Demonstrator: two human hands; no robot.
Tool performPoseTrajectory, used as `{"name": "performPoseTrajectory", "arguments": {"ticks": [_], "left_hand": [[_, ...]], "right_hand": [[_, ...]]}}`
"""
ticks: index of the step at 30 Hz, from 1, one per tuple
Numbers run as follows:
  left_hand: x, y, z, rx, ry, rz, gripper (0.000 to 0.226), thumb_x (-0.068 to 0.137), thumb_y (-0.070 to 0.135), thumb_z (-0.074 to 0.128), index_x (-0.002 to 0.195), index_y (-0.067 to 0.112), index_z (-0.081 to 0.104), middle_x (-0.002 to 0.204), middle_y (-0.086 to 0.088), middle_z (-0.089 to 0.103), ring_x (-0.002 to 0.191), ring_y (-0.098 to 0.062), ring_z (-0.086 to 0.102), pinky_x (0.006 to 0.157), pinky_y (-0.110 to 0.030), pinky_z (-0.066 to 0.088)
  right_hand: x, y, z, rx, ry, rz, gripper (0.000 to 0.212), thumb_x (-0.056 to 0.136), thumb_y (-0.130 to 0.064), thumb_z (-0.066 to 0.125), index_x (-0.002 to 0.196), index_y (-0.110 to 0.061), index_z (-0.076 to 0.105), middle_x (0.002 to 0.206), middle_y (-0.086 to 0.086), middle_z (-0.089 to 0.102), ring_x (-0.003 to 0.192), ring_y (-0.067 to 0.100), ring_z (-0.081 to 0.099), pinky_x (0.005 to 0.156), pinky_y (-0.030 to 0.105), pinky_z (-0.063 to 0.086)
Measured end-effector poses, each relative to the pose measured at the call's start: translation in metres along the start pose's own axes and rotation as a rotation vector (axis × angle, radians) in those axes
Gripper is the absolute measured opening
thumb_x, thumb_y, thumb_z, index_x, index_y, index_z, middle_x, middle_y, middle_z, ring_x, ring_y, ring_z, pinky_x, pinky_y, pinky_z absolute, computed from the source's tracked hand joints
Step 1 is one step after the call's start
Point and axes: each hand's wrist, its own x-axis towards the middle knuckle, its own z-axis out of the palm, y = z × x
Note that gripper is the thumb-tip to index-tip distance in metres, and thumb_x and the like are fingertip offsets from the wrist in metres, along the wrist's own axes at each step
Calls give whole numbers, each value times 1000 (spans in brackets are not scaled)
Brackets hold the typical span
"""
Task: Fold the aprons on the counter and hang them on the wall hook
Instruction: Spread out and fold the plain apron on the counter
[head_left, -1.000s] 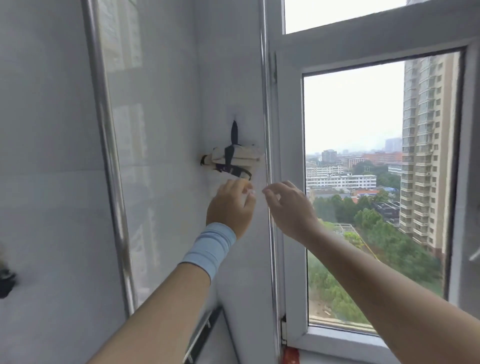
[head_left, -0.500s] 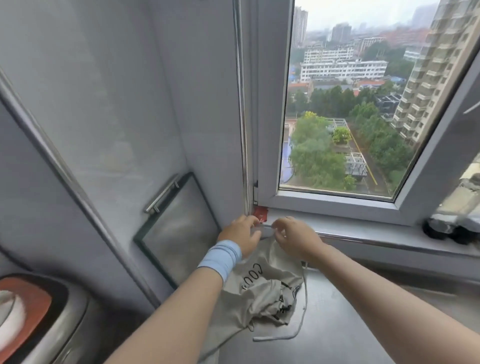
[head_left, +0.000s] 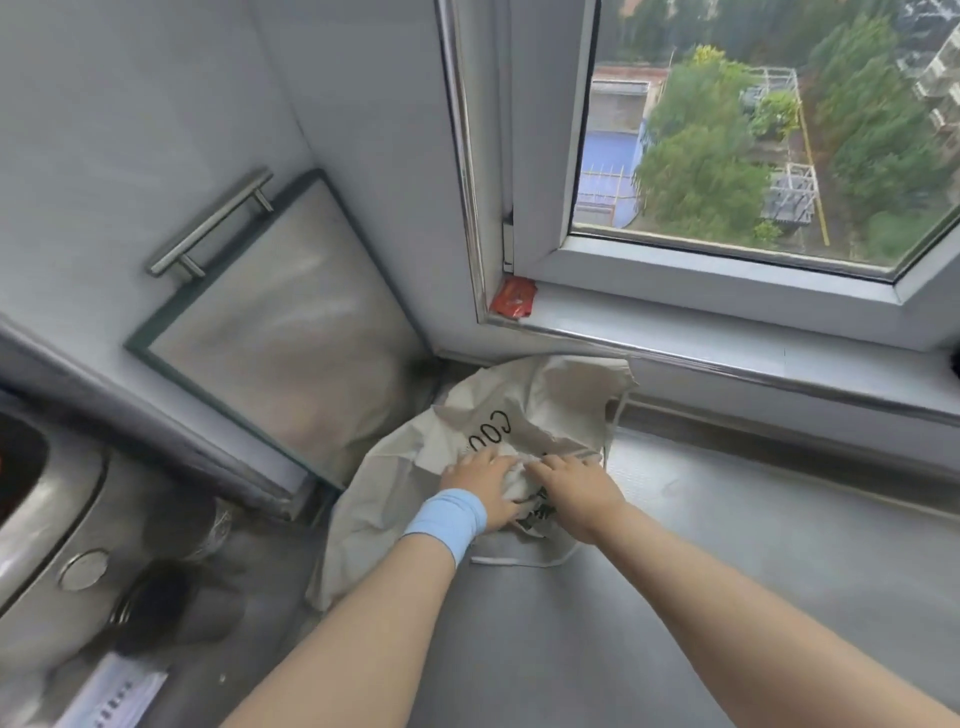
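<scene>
steel counter (head_left: 727, 525) by window (head_left: 727, 156) | crumpled apron (head_left: 519, 395) | left hand (head_left: 480, 491), right hand (head_left: 574, 493): fingers (head_left: 485, 460) on apron, grip cannot tell

Domestic kitchen corner in a high-rise dwelling. A grey metal counter (head_left: 727, 571) runs along the near and right side, meeting pale glossy wall tiles (head_left: 130, 104) at the far left. A metal-faced panel (head_left: 291, 353) with a bar handle (head_left: 210, 223) leans against the tiles. A rounded steel appliance (head_left: 47, 545) stands at the near left. A crumpled printed apron (head_left: 524, 410) lies in the counter's far corner. The white-framed window (head_left: 753, 156) above the sill (head_left: 727, 332) looks steeply down on treetops and roofs.
</scene>
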Motion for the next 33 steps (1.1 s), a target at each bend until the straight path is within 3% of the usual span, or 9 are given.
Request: {"name": "performPoseTrajectory", "arguments": {"ticks": [4,7,10,13,17,20,22,29,33], "left_hand": [[-2,7,8,120,123,35,71,74,62,60,138,37,41,151,0,29,141,-23,19,117,-43,8],[-11,17,5,159,220,95,77,64,62,68,133,35,47,150,4,27,140,-20,18,117,-43,6],[-21,28,-8,139,343,75,58,74,49,67,127,33,49,133,8,46,127,-18,37,110,-34,20],[-39,40,-29,12,385,13,29,90,32,57,119,30,56,114,3,62,112,-24,53,93,-34,37],[-65,49,-53,-83,315,0,24,95,24,48,116,23,60,112,-7,66,105,-32,60,81,-33,45],[-90,49,-65,-147,244,46,28,95,19,50,119,28,59,116,-4,66,104,-29,60,81,-30,44],[-111,44,-68,-161,254,74,29,94,18,51,118,33,59,117,-1,65,103,-27,60,79,-27,43],[-192,39,-73,-12,217,149,31,95,19,52,122,32,62,119,1,66,109,-24,59,86,-28,43],[-237,58,-81,-26,-69,157,26,92,20,57,116,18,68,84,-3,63,71,-21,60,73,-29,53]], "right_hand": [[10,5,4,106,119,-21,28,83,-33,64,110,-26,62,107,-2,64,106,23,57,86,35,37],[3,9,-6,444,164,21,15,73,-39,65,84,-29,62,82,-9,65,86,20,59,71,30,42],[-11,14,-26,746,200,35,17,76,-23,61,90,-23,71,84,-5,70,80,17,63,71,30,50],[-34,21,-50,894,284,84,24,81,-18,68,104,-26,70,87,-8,71,75,3,61,63,9,43],[-74,27,-71,766,284,81,52,71,-36,74,122,-31,61,102,-7,67,86,8,61,78,18,43],[-105,26,-79,361,309,140,27,82,-38,61,106,-27,66,97,-5,67,101,20,59,85,32,35],[-127,19,-85,267,353,219,20,92,-38,54,94,-24,69,93,-2,68,99,25,58,86,36,36],[-207,-27,-103,461,304,260,25,88,-35,61,70,-18,60,75,2,63,76,28,59,64,32,46],[-256,-46,-121,606,162,346,18,85,-23,58,80,-9,68,71,4,60,67,22,53,58,28,39]]}}
